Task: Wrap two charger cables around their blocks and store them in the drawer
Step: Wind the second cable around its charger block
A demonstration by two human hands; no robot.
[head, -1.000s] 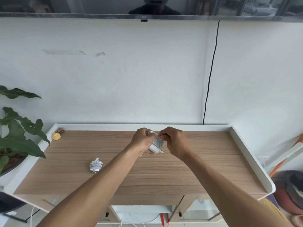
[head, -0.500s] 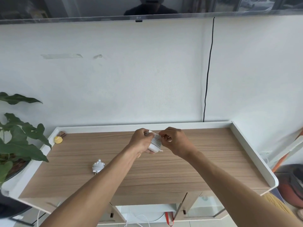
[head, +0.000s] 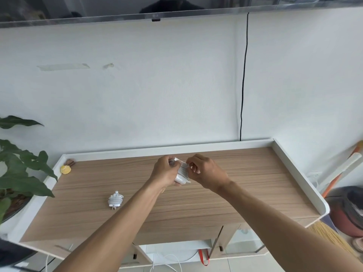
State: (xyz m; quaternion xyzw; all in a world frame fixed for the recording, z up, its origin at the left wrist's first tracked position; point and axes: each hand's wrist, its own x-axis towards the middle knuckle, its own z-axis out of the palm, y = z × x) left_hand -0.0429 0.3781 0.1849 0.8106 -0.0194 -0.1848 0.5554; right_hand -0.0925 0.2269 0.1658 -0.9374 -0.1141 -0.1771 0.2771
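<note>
Evidently light and rigid, the white charger block point(head: 181, 173) was held above the wood-grain table point(head: 245, 185), left hand point(head: 164, 170) closed around its body, right hand point(head: 206, 173) pinching the thin, springy cable end against the coils. A second wrapped charger point(head: 115, 199) lay on the table, well apart. Smooth plastic probably favoured gripping flat faces.

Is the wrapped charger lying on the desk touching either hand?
Apart. The head view shows the wrapped charger on bare wood, clear of the left hand and right hand.
</note>
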